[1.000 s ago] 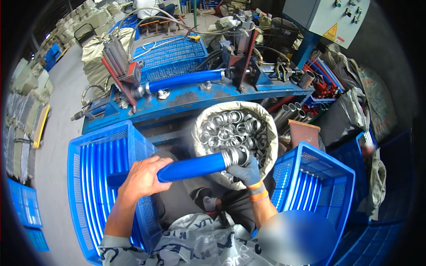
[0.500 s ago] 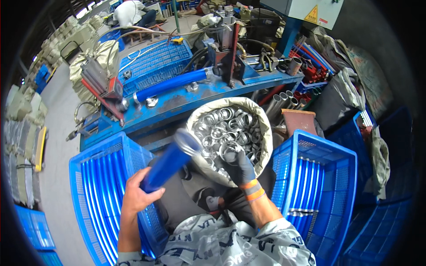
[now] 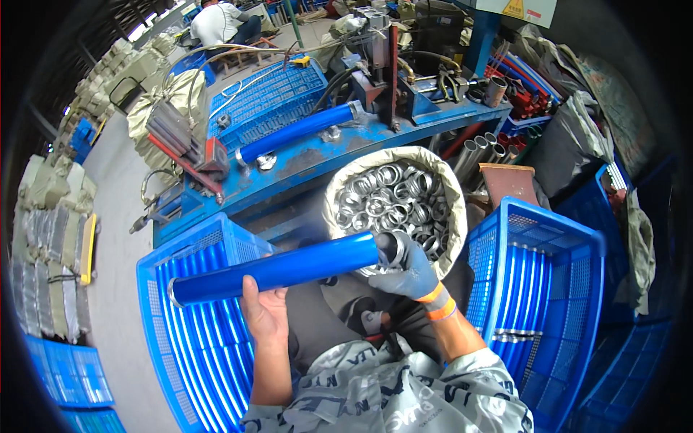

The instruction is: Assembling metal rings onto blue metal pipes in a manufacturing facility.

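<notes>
A long blue tube (image 3: 278, 268) is held nearly level in front of the person, and every other thing is placed here relative to it. Its middle is gripped from below by the bare left hand (image 3: 263, 314), the fingers being curled up around the tube's underside. Its right end is met by the gloved right hand (image 3: 410, 270), which is closed around a metal ring (image 3: 393, 247) pressed against that end. Just behind the right end of the tube a white sack (image 3: 393, 198) filled with similar metal rings is seen, its mouth rolled open. Below and to the left of the tube, under its left end, a blue plastic crate (image 3: 195, 339) loaded with more blue tubes is found. To the right of the tube, beyond the gloved hand, a second blue crate (image 3: 538, 289) holding a few tubes is placed. Farther behind the tube, past the sack, a blue machine bench (image 3: 325, 155) is set, with another blue tube (image 3: 296, 133) lying along it.
</notes>
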`<state>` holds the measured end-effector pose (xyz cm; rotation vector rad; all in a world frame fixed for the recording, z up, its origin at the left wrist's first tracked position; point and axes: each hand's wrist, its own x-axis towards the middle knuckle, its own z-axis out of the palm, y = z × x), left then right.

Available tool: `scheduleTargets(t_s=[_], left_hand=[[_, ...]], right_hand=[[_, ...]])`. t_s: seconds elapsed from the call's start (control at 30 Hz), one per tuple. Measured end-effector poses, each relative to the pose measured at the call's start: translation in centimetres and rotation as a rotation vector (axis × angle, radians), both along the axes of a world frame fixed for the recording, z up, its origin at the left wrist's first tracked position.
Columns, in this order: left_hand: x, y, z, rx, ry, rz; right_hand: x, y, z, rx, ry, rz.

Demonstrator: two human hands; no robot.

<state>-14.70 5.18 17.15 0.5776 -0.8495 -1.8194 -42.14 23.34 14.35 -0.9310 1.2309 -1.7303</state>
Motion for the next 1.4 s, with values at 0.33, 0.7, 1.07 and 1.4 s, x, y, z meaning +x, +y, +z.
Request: scheduleTargets(t_s=[0.33,0.7,1.07,1.4], left_hand=[[0.3,-0.1,-0.3,-0.001,-0.067,0.030],[-0.2,-0.8,-0.9,-0.044,-0.073,-0.003],[0.0,-1.9,-2.0,-0.025,-0.047,-0.023],[-0.6,-2.3,-3.7,0.022,-0.020,-0.006]], right_hand=[[1.1,-0.7,-2.0,-0.122,-0.375,-0.060],[-0.6,-0.7,-0.6,0.054,-0.213,0.012],[-1.1,-1.3,-0.6,0.112,-0.065,0.009],[0.1,-2.4,-0.9,0.001,-0.124,-0.050]])
